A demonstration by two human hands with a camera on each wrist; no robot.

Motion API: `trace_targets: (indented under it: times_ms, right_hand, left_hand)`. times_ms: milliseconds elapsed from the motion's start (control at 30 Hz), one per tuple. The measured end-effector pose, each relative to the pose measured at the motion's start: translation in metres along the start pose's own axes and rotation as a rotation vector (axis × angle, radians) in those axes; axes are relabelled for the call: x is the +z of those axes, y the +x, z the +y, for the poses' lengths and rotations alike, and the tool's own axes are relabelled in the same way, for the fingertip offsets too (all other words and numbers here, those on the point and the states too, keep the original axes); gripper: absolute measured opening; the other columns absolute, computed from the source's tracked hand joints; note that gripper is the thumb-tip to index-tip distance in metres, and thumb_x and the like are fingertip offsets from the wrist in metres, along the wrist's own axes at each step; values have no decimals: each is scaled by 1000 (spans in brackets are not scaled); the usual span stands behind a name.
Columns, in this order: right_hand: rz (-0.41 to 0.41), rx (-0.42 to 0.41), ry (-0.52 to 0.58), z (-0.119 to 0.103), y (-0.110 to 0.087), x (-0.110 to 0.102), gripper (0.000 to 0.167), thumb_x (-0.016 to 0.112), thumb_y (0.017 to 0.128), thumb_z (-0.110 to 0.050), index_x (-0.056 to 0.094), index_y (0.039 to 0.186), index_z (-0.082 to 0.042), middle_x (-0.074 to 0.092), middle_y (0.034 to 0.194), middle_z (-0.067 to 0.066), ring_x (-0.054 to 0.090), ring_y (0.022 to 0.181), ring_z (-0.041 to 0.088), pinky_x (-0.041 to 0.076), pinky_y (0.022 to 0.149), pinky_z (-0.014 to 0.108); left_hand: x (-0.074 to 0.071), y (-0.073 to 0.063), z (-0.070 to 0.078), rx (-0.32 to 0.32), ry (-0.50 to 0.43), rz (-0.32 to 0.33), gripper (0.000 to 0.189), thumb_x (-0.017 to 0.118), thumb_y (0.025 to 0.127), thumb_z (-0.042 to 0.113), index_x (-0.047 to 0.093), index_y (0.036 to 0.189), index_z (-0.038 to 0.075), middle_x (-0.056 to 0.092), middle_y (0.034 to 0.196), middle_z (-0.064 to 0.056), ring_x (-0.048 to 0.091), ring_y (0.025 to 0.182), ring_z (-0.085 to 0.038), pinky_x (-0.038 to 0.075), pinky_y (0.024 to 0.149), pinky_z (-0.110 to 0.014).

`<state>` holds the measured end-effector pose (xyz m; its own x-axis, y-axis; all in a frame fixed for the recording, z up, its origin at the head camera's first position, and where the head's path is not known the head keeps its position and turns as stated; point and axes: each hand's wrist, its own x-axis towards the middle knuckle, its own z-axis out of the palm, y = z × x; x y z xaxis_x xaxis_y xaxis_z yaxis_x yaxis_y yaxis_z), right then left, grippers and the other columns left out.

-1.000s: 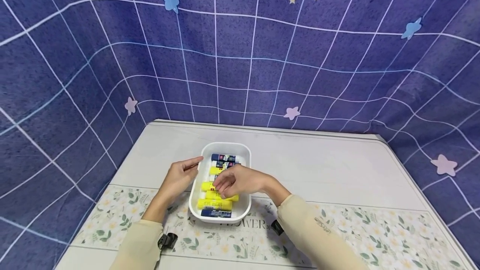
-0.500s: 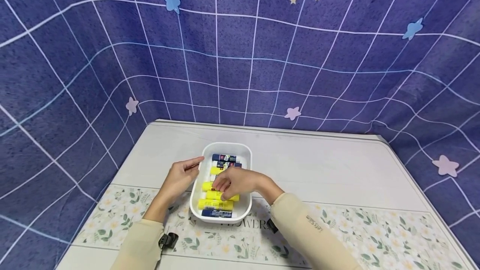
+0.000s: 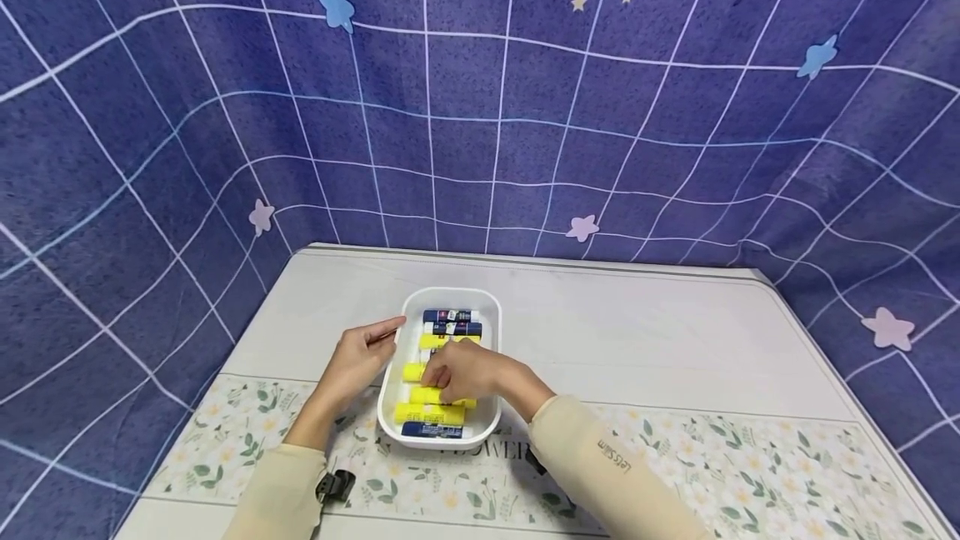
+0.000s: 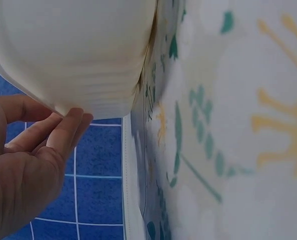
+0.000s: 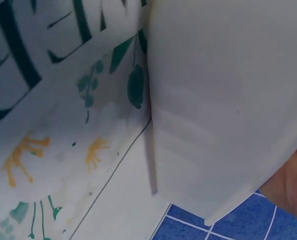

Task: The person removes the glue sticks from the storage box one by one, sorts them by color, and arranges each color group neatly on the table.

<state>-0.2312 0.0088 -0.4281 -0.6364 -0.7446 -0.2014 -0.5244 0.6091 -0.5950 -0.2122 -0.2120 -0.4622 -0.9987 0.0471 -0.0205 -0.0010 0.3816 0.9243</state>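
A white plastic tray [image 3: 491,315] holds several glue sticks lying crosswise. Dark blue ones [image 3: 431,430] lie at both ends, and yellow ones [image 3: 420,414] lie mostly in the middle and near part. My left hand [image 3: 363,354] holds the tray's left side. In the left wrist view, its fingers [image 4: 71,125] pinch the rim. My right hand [image 3: 468,371] reaches over the right rim into the tray. Its bent fingers and thumb are right at a yellow glue stick [image 3: 425,396] and partly cover it; I cannot tell whether they grip it. The right wrist view shows mostly the tray's outer wall [image 5: 223,100].
The tray stands on a table [image 3: 615,323] whose pale cover has a flower-printed band [image 3: 675,457]. A blue curtain [image 3: 480,107] with a grid and stars hangs behind and at both sides. Beige sleeves [image 3: 600,461] cover both forearms.
My right hand has moved slightly lower and closer to the yellow glue sticks, uncovering more of the far ones. My left hand stays on the tray's rim.
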Motion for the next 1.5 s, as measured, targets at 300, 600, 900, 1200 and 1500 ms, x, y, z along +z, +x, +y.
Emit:
trace_targets:
  times_ms: [300, 600, 900, 1200, 1500]
  right_hand:
    - [4, -31, -138, -2, 1, 10, 40, 73, 86, -1, 78, 122, -19, 78, 106, -9, 62, 87, 1, 51, 95, 17]
    - [11, -10, -87, 0, -3, 8, 40, 73, 84, 0, 78, 120, -16, 76, 101, -7, 63, 88, 3, 53, 83, 15]
    - [50, -36, -65, 1, -4, 6, 38, 76, 86, -3, 77, 122, -14, 76, 103, -5, 63, 89, 1, 54, 83, 15]
    - [155, -65, 146, 5, -11, -9, 37, 74, 87, 1, 74, 123, -8, 77, 109, 5, 69, 91, 8, 57, 82, 16]
    - [313, -32, 463, 13, -21, -42, 41, 68, 89, 4, 70, 129, -5, 73, 111, 14, 65, 95, 17, 58, 81, 23]
  left_hand:
    - [1, -1, 0, -3, -9, -2, 45, 51, 105, 7, 54, 149, 4, 55, 152, -21, 55, 140, -34, 54, 108, -31]
    - [4, -2, 1, 0, 15, 13, 44, 52, 105, 9, 57, 148, 8, 58, 150, -20, 59, 137, -33, 54, 109, -36]
    - [3, -4, 4, 6, 12, 10, 44, 52, 105, 11, 56, 149, 9, 58, 149, -20, 59, 137, -33, 55, 108, -35]
    - [3, -2, 3, -9, 20, 14, 44, 52, 104, 10, 56, 148, 8, 60, 147, -19, 59, 136, -32, 55, 109, -37]
    - [3, -2, 1, -20, 25, 11, 45, 51, 105, 12, 55, 149, 11, 58, 150, -19, 58, 137, -32, 55, 108, -37]
